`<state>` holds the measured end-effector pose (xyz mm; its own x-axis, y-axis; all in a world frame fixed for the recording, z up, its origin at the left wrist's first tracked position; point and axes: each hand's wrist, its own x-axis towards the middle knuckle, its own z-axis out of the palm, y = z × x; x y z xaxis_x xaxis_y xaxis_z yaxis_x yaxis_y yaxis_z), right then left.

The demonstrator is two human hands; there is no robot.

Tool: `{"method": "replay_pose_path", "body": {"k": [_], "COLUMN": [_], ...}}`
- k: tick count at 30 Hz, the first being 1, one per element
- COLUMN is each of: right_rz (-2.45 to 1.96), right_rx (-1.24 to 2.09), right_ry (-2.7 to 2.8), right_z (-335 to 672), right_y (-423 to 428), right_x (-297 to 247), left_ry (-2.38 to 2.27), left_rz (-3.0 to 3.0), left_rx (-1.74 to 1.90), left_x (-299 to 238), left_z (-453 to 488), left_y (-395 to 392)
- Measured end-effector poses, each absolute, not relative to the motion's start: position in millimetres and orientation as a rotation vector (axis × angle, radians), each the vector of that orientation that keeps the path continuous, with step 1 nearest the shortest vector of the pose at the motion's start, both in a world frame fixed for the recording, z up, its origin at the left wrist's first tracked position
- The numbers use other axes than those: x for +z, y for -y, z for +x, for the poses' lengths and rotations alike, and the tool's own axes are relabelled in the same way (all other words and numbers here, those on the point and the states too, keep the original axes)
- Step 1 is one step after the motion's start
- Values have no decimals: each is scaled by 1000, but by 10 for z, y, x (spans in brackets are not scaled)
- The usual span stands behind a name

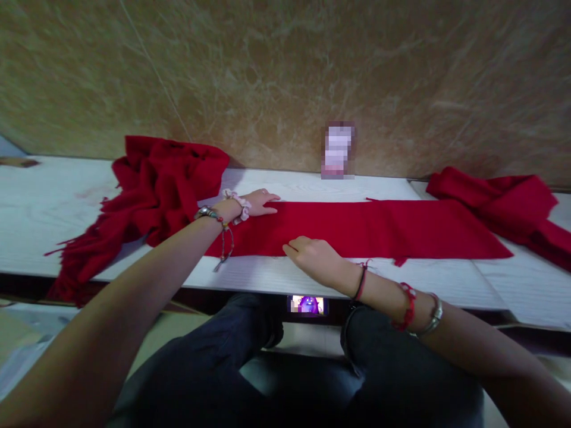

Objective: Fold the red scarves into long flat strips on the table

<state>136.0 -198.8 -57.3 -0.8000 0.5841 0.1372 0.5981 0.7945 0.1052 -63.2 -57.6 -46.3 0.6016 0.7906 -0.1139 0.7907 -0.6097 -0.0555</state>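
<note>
A long red scarf (379,229) lies flat along a white table (53,202). My left hand (261,202) rests flat on the scarf's far edge, fingers stretched out and pointing right. At the scarf's near edge my right hand (312,255) sits with its fingers curled down onto the cloth; whether it pinches the edge I cannot make out. Both wrists carry bracelets.
A bunched heap of red fringed scarves (151,190) sits at the left, hanging over the table's front edge. Another crumpled red scarf (504,202) lies at the right. A marbled wall rises behind, with a small blurred object (338,150) against it. A phone (307,305) rests on my lap.
</note>
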Motion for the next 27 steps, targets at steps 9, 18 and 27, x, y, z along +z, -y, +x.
{"method": "replay_pose_path", "body": {"k": [9,18,27], "right_rz": [-1046,-861,-921], "right_rx": [-348,-615,-1095], "right_ry": [2799,2730,2286], "right_z": [1224,1314,2225], "right_y": [1988,1973,2017], "right_x": [-621,-637,-87], "left_ry": [-1429,-1349,-1014], "left_rz": [2482,2311,1764], "left_rx": [-136,126,678], "left_x": [-466,-380,210], "left_z": [-420,-355,373], "left_y": [290,159,152]}}
